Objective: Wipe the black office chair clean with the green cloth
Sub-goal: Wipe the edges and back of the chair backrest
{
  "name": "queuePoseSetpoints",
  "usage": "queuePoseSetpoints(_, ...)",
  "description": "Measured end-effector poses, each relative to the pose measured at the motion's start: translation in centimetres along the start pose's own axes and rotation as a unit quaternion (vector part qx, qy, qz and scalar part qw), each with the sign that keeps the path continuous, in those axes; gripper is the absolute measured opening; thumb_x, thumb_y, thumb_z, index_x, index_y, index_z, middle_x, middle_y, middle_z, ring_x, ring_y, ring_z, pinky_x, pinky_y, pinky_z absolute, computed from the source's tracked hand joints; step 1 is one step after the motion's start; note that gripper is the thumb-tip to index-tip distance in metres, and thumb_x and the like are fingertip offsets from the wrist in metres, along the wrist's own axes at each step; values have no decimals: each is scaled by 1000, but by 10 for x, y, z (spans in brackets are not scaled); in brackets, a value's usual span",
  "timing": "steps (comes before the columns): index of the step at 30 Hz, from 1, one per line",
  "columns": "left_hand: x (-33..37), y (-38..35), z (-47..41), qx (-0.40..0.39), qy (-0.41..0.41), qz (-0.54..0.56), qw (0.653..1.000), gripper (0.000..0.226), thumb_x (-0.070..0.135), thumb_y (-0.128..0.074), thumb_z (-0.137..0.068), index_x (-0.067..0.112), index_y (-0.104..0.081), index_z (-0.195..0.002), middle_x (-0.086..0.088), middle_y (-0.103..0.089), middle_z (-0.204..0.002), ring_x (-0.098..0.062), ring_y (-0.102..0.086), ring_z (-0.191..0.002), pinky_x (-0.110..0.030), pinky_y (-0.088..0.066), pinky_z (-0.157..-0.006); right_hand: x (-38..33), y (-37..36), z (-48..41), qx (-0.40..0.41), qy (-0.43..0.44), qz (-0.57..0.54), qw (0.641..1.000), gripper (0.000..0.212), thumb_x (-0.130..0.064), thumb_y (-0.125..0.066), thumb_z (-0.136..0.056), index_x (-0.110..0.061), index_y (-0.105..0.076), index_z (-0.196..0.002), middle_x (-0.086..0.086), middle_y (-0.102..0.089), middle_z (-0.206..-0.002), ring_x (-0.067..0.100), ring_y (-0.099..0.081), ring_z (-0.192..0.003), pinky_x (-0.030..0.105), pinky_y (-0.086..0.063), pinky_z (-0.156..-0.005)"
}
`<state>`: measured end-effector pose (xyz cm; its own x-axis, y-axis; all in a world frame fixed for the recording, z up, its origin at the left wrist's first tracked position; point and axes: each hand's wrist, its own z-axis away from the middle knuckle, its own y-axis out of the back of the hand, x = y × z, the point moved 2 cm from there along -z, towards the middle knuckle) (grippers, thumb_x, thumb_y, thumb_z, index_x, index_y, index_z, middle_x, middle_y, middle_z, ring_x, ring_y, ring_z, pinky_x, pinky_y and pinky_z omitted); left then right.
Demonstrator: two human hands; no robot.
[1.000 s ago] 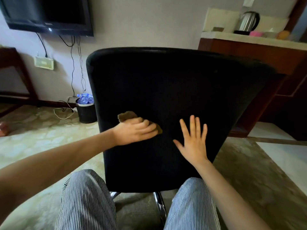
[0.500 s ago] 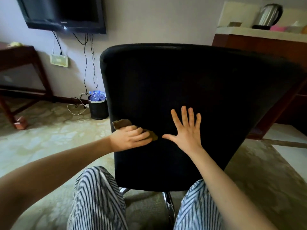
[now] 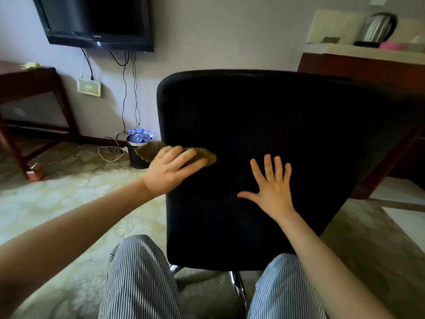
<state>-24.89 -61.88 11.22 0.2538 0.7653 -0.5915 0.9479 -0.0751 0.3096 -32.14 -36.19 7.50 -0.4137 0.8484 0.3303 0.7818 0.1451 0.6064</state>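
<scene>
Head view: the black office chair is seen from behind, its backrest filling the centre of the frame. The green cloth is pressed against the backrest at its left edge, at mid-height, with one end overhanging that edge. It is covered by the left hand, whose grip is flat: the fingers are extended across the cloth, presumably to spread wiping pressure. The right hand is laid on the backrest right of centre, its grip wide and splayed, holding nothing; it is judged to brace the chair against swivelling.
</scene>
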Motion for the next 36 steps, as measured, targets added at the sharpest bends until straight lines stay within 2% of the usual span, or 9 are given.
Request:
queuePoseSetpoints(7, 29, -14, 67, -93, -153, 33, 983, 41, -3, -17, -99, 15, -46, -120, -6, -43, -116, -21, -45, -96, -29, -37, -83, 8, -3, 5, 8, -4, 23, 1000, 95, -71, -46, -65, -8, -35, -136, 28, -40, -131, 47, -37, -119, 66, -38, -88)
queuePoseSetpoints(10, 14, -9, 51, -74, -185, 8, 980, 41, -4, -18, -98, 16, -46, -121, -6, -43, -118, -22, -44, -96, -29, -39, -82, 10, -5, 7, 14, -2, 22, 1000, 97, -74, -44, -67, -8, -31, -137, 26, -29, -135, 44, -28, -122, 64, -30, -93)
queuePoseSetpoints(14, -16, 2, 12, 32, -94, -15, 995, 32, 3, -39, -94, 19, -51, -119, -7, -45, -112, -22, -44, -91, -31, -39, -79, 11, -6, 7, 32, 9, 22, 999, 103, -64, -66, -58, -6, -33, -136, 26, -27, -134, 52, -37, -120, 63, -20, -94)
queuePoseSetpoints(19, -4, -11, 22, 114, 68, 25, 991, 21, 12, -47, -95, 21, -54, -112, -8, -46, -109, -26, -42, -89, -35, -40, -77, 5, -7, 6, 29, 4, 5, 1000, 96, -65, -56, -65, -6, -30, -136, 27, -24, -135, 46, -24, -122, 63, -19, -93)
queuePoseSetpoints(23, 11, -22, 51, 94, 134, 36, 986, 19, 11, -41, -97, 18, -55, -107, -10, -44, -109, -29, -40, -89, -36, -39, -79, -6, -8, 3, 16, 0, -16, 1000, 93, -72, -42, -73, -9, -26, -139, 26, -22, -136, 46, -23, -122, 65, -19, -92)
queuePoseSetpoints(30, 25, -38, 98, 10, 228, 87, 970, 20, 18, -37, -98, 14, -50, -113, -13, -38, -111, -31, -40, -97, -37, -34, -91, -35, -3, -6, 62, -2, -11, 998, 130, -62, -73, -58, -18, 9, -150, 22, -23, -140, 42, -24, -125, 62, -16, -93)
queuePoseSetpoints(32, 17, -33, 96, 49, 385, 122, 913, 24, 13, -43, -93, 10, -46, -116, -13, -34, -114, -28, -36, -105, -23, -26, -102, -47, -2, -8, 62, -2, -19, 998, 132, -58, -76, -58, -19, 10, -149, 21, -22, -142, 41, -24, -127, 61, -16, -94)
queuePoseSetpoints(34, 9, -31, 94, 123, 594, 158, 779, 33, 4, -45, -90, 0, -42, -123, -20, -33, -122, -21, -33, -113, -10, -20, -103, -56, -1, -12, 53, -5, -44, 998, 133, -52, -81, -57, -20, 9, -150, 20, -20, -143, 40, -21, -128, 59, -16, -95)
queuePoseSetpoints(36, 9, -38, 91, 163, 700, 180, 671, 36, 4, -43, -91, -6, -40, -126, -26, -34, -126, -25, -35, -119, -9, -20, -102, -64, 1, -16, 43, 2, -65, 997, 127, -45, -85, -57, -17, -5, -151, 20, -20, -143, 40, -19, -129, 58, -15, -95)
